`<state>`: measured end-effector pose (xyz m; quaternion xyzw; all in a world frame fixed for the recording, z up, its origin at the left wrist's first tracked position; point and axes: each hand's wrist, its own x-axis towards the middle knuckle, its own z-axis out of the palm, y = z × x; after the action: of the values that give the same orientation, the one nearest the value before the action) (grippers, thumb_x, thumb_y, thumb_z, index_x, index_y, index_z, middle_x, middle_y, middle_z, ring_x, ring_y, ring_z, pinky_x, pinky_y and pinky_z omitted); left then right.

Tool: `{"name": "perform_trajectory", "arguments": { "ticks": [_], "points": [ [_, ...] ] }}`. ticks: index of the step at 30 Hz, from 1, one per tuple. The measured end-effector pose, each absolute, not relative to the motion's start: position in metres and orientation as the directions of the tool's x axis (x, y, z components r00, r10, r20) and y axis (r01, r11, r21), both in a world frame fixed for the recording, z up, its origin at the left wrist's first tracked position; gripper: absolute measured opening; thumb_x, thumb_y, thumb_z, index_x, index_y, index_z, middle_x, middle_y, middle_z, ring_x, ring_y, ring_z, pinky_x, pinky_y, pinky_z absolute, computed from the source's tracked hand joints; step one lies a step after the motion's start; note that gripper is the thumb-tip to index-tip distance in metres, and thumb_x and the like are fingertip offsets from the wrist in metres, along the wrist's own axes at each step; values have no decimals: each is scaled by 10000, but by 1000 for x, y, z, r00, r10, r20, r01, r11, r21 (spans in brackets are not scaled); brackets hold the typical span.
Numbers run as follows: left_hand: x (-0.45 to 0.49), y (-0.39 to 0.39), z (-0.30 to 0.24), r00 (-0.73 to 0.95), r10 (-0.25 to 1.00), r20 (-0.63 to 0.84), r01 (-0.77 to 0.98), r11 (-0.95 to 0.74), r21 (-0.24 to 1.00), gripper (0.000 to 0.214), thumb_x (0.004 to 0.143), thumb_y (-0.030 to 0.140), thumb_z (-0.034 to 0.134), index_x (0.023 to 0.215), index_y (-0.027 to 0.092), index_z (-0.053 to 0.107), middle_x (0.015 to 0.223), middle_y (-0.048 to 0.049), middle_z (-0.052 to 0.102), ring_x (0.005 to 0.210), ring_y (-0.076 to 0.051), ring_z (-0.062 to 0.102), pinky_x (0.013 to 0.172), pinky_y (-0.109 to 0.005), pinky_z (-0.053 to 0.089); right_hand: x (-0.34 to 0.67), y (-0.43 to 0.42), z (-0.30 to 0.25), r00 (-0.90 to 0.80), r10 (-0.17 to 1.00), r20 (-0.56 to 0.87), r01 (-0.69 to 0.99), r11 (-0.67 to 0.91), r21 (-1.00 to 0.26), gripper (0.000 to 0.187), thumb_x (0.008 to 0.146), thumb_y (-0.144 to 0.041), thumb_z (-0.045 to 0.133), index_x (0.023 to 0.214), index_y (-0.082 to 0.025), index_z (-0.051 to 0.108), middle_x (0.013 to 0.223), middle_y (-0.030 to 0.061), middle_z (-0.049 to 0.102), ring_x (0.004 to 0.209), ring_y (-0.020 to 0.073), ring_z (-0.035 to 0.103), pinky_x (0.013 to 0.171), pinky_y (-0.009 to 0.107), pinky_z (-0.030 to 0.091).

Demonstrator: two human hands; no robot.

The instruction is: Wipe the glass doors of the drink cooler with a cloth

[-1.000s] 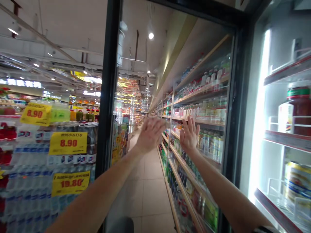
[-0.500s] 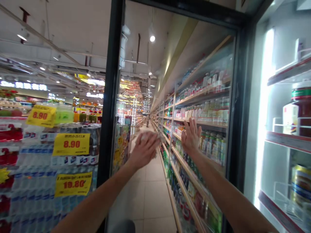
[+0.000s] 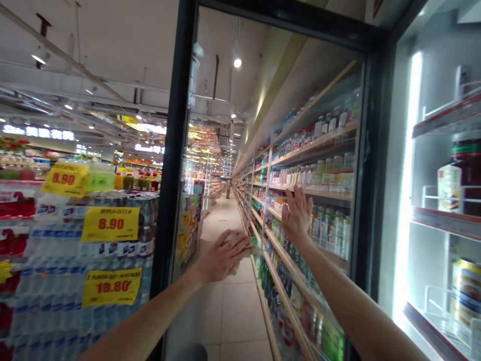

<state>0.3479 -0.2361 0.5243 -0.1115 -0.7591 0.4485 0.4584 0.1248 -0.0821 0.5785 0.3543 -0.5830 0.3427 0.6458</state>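
In front of me a glass door (image 3: 225, 321) in a black frame (image 3: 176, 140) stands swung out. My left hand (image 3: 220, 258) presses a pale crumpled cloth (image 3: 253, 247) to the pane, at about mid-height, with its fingers bent over the cloth. Part of the cloth is hidden under the palm. Higher up and to the right, my right hand (image 3: 296, 215) lies on the same glass with its fingers spread and nothing in it.
To the right is a lit cooler with shelves (image 3: 447, 220) bearing a jar, cartons and a can (image 3: 466, 291). Stacked bottle packs (image 3: 48, 286) with yellow price signs (image 3: 110, 224) stand on the left. Through the glass, an aisle (image 3: 225, 215) runs beside shelves of drinks; a person (image 3: 228, 188) is far off.
My left hand has slid the cloth down the glass and slightly to the right. The right hand stays in nearly the same place.
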Motion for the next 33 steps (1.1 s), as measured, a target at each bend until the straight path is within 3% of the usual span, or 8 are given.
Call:
{"name": "perform_trajectory", "arguments": {
  "ticks": [6,8,12,18,24,26,30,33],
  "points": [
    [360,-248,566,-265,269,926,-577,725,-376,493,859,350,465,1329,202,451,1435,-106,398,1380,-293,246,1128,-521,160,127,-82,579,80,39,996,-854,517,48,467,908,-311,308,1336,-195,455,1437,113,409,1367,219,301,1103,457,172],
    [359,-247,559,-369,339,865,-515,701,-494,484,855,369,473,1320,235,460,1431,-71,412,1383,-269,245,1145,-497,124,127,-82,579,88,45,995,-852,520,52,463,907,-305,313,1333,-193,457,1434,116,413,1364,217,307,1103,455,173],
    [357,-246,545,-621,605,499,-177,512,-841,466,872,404,434,1323,287,440,1425,24,425,1370,-170,270,1173,-408,18,127,-82,579,86,61,994,-857,513,43,459,912,-297,310,1336,-197,454,1428,113,423,1364,212,311,1107,450,168],
    [354,-241,596,-264,275,924,-569,729,-380,470,867,364,459,1311,210,460,1438,-80,398,1364,-290,270,1132,-504,161,127,-82,579,114,84,990,-861,505,56,447,917,-310,320,1316,-188,479,1419,119,436,1356,215,329,1107,447,174],
    [316,-209,582,-556,563,612,-268,576,-772,475,889,368,400,1351,261,394,1457,-2,377,1371,-202,267,1153,-452,140,125,-81,578,126,75,989,-873,481,75,461,908,-293,336,1346,-202,447,1429,119,422,1361,219,319,1106,466,177],
    [307,-201,596,-519,536,666,-312,607,-731,466,898,360,378,1351,252,396,1457,-4,378,1364,-211,283,1143,-458,169,124,-81,578,133,78,988,-875,478,80,465,909,-286,334,1357,-207,433,1429,118,422,1361,219,321,1107,468,175],
    [301,-194,631,-298,328,897,-509,740,-439,466,899,359,370,1332,197,430,1452,-60,382,1363,-284,278,1119,-526,190,125,-80,577,105,75,992,-873,485,56,464,913,-289,327,1360,-219,431,1431,112,421,1359,221,325,1106,467,184],
    [298,-191,624,-352,379,856,-472,718,-512,462,898,355,372,1330,201,434,1455,-54,377,1368,-286,265,1120,-529,185,125,-79,578,105,73,992,-872,486,56,464,914,-289,327,1357,-207,435,1430,118,422,1357,222,328,1105,469,186]
  ]
}}
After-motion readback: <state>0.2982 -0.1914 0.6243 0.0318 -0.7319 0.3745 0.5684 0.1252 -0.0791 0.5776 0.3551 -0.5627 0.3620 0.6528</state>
